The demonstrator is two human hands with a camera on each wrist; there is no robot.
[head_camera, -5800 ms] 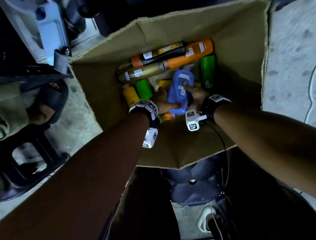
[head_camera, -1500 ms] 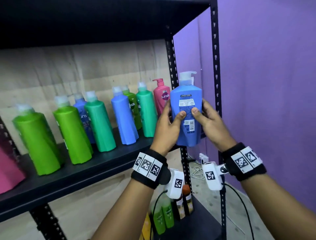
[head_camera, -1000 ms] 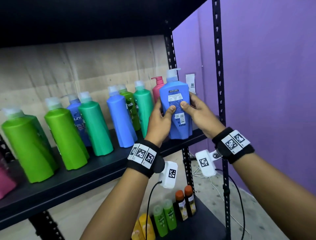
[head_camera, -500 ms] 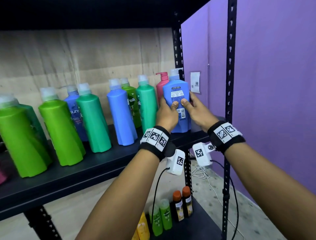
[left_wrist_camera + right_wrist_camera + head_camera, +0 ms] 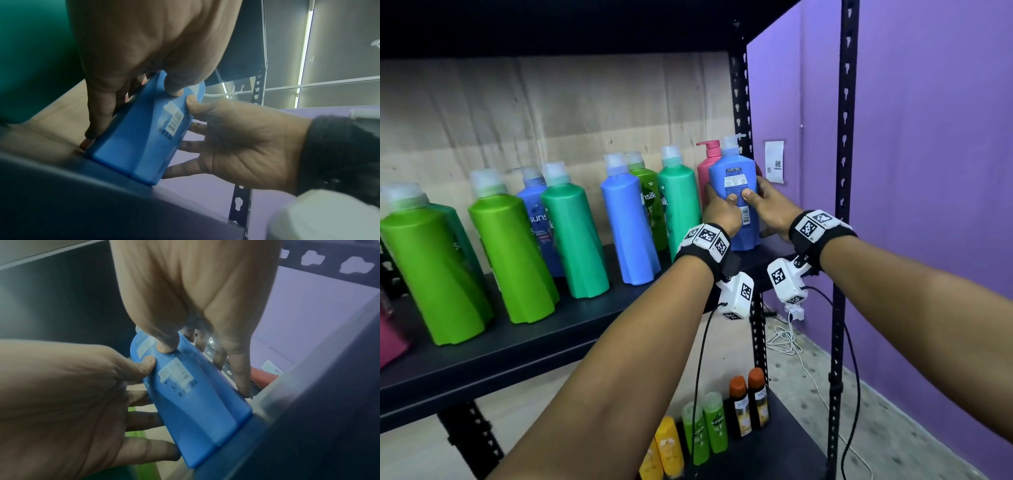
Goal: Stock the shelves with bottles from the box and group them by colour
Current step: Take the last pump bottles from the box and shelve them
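A blue pump bottle (image 5: 736, 192) stands upright at the right end of the black shelf (image 5: 585, 329), its back label facing me. My left hand (image 5: 722, 212) grips its left side and my right hand (image 5: 770, 209) grips its right side, both thumbs on the label. In the left wrist view the blue bottle (image 5: 139, 142) has its base on the shelf board, and the right wrist view shows the same bottle (image 5: 195, 402) likewise. A pink pump bottle (image 5: 705, 164) stands right behind it. The box is out of view.
Large green (image 5: 512, 257), teal (image 5: 571, 233), blue (image 5: 628, 222) and teal (image 5: 678, 198) bottles line the shelf to the left, with more behind them. Black rack posts (image 5: 842, 205) flank the right end. Small bottles (image 5: 746, 404) stand on the lower shelf. Cables (image 5: 784, 339) lie on the floor.
Both hands carried the blue bottle from the box up to the rack, then forward and down onto the shelf's right end. The grip is unchanged.
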